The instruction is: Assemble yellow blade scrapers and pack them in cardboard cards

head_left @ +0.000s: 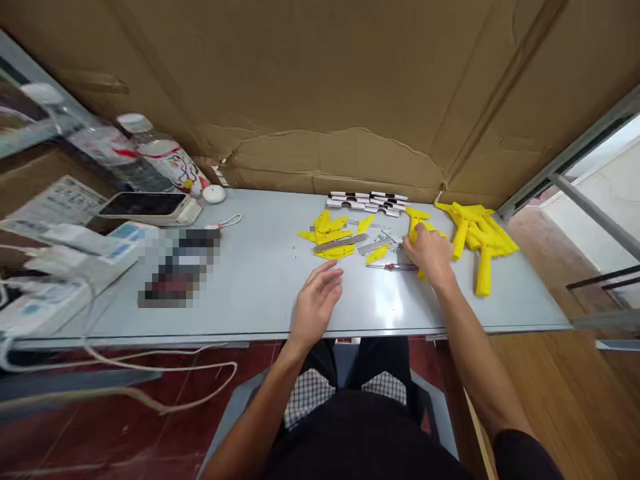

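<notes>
My left hand hovers over the front of the grey table, fingers apart and slightly curled, holding nothing. My right hand has its fingers closed at a yellow handled piece, whose lower part it covers; the exact grip is partly hidden. A screwdriver lies just left of that hand. Several flat yellow pieces and metal blades lie in the middle, with small screws scattered beside them. At the right sits a pile of yellow handled tools.
Stacked white-and-black strips lie at the back against the cardboard. On the left are a phone, plastic bottles, power strips with cables, and a pixelated dark object. The table's front edge runs near my lap.
</notes>
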`<action>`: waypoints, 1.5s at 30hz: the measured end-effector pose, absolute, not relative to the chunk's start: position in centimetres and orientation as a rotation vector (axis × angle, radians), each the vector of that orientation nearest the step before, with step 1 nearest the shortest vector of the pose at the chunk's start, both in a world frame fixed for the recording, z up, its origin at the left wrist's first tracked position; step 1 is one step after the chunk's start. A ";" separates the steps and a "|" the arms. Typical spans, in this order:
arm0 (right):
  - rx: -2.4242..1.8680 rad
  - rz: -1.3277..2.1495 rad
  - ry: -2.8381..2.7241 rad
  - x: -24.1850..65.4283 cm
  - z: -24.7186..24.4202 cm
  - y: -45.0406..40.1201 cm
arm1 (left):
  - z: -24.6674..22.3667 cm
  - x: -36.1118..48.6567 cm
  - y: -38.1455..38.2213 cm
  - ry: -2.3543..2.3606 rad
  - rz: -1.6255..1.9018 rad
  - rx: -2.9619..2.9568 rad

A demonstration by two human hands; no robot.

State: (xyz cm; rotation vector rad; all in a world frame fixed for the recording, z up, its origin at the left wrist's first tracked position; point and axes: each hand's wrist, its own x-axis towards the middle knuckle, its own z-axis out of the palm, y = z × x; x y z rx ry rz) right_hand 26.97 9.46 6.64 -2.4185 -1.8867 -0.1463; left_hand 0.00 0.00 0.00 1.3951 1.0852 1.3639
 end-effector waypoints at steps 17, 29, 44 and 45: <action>-2.149 -0.096 -1.870 24.6 8.7 -0.1 | 1.5 0.2 -0.3 1.035 1.197 1.246; -1.542 0.193 -2.037 17.1 3.4 -6.4 | 2.5 -1.5 2.7 0.947 1.160 0.791; -1.478 -0.154 -2.260 24.7 3.6 0.4 | 3.4 -1.5 3.3 1.065 1.123 0.812; -1.515 -0.215 -2.301 25.7 3.6 1.4 | 3.5 -1.4 3.3 1.079 1.122 0.813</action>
